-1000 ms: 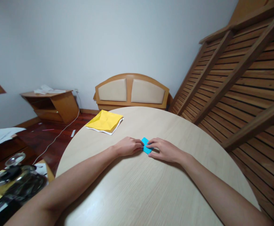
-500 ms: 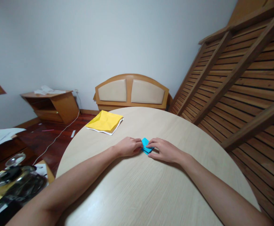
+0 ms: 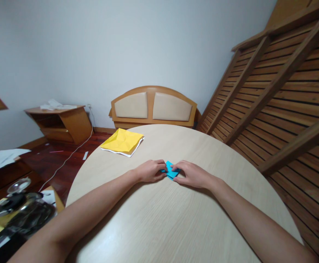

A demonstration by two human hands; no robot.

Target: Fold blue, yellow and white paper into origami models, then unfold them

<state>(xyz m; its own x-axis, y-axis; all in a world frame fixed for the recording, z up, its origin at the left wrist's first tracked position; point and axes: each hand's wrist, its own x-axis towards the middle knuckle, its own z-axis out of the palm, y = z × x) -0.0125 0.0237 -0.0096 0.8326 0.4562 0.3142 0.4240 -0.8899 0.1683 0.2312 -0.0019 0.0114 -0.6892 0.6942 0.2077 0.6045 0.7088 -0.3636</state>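
Observation:
A small folded piece of blue paper (image 3: 171, 171) lies on the round pale wood table (image 3: 159, 219), between my two hands. My left hand (image 3: 152, 171) grips its left side, with bent fingers covering that edge. From the right, my right hand (image 3: 191, 174) holds the other side, forefinger on top and thumb at the near edge. The finer folds of the paper are partly hidden under my fingertips.
Yellow paper (image 3: 123, 140) over white sheets lies at the table's far left. A glass pot (image 3: 30, 212) stands on a side surface at lower left. Wooden slats (image 3: 280, 84) lean along the right, and a headboard (image 3: 154, 106) stands beyond the table.
My fingers have shifted slightly on the blue paper. A bit of blue now shows between my left fingers, and its top face looks flatter and more exposed.

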